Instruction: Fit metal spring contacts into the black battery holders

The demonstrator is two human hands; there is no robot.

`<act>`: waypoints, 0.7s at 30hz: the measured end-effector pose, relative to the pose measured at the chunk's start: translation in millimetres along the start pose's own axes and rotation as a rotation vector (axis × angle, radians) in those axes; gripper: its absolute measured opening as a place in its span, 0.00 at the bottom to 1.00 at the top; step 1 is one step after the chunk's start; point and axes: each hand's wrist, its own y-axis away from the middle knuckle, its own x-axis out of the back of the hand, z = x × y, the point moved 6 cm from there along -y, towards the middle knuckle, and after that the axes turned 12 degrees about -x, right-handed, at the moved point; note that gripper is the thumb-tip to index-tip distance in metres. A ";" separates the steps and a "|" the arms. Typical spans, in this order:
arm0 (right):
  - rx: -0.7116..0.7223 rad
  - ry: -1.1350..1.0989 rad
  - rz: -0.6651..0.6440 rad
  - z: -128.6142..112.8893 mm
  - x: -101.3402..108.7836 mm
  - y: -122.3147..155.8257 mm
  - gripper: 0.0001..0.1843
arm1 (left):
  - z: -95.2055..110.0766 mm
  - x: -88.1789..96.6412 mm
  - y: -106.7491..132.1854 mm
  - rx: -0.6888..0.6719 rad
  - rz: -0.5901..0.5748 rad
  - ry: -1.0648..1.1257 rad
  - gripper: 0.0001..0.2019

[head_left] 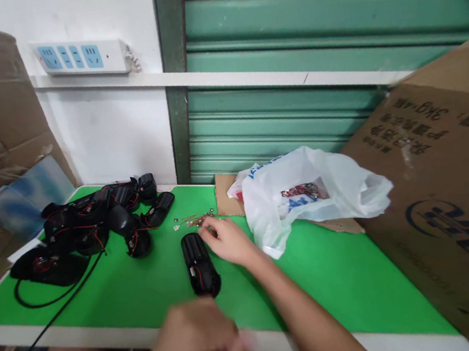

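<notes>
My right hand (pixel 227 240) reaches over the green tabletop to a small pile of metal contacts with thin red wires (pixel 193 219). Its thumb and fingertips are drawn together at the pile's edge, and what is between them, if anything, is too small to make out. Just left of that hand lies a black plastic housing (pixel 201 265), with ribbed slots at its far end and red wire at its near end. In the foreground, over the table's front edge, my left hand (pixel 201 335) is smeared by motion with its fingers curled; I cannot see whether it holds anything.
At the left, several black housings with red wires (pixel 108 216) are heaped together, a black cable (pixel 60 314) trailing off the edge. A white plastic bag (pixel 326 171) holding small metal parts lies on cardboard at the back right. Cardboard boxes (pixel 432 188) flank the table; a power strip (pixel 79 56) hangs above.
</notes>
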 end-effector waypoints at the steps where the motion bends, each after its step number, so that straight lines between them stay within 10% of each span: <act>1: -0.006 0.021 0.000 -0.3 -0.6 0.6 0.12 | 13.9 33.5 -14.5 -0.107 0.144 -0.201 0.18; 4: 0.010 0.015 0.010 -3.3 -0.2 3.4 0.09 | 42.9 105.7 -61.2 -0.381 0.463 -0.663 0.21; 7: 0.001 -0.024 0.003 -4.4 0.9 5.1 0.09 | 22.6 137.1 -100.5 -0.388 0.567 -0.659 0.21; 13: 0.104 -0.011 -0.094 -8.6 -5.2 6.0 0.11 | -32.9 132.4 -103.7 -0.308 0.565 -0.677 0.24; 21: 0.159 -0.084 -0.159 -7.1 -11.3 5.5 0.08 | -43.9 130.4 -94.5 -0.243 0.520 -0.675 0.24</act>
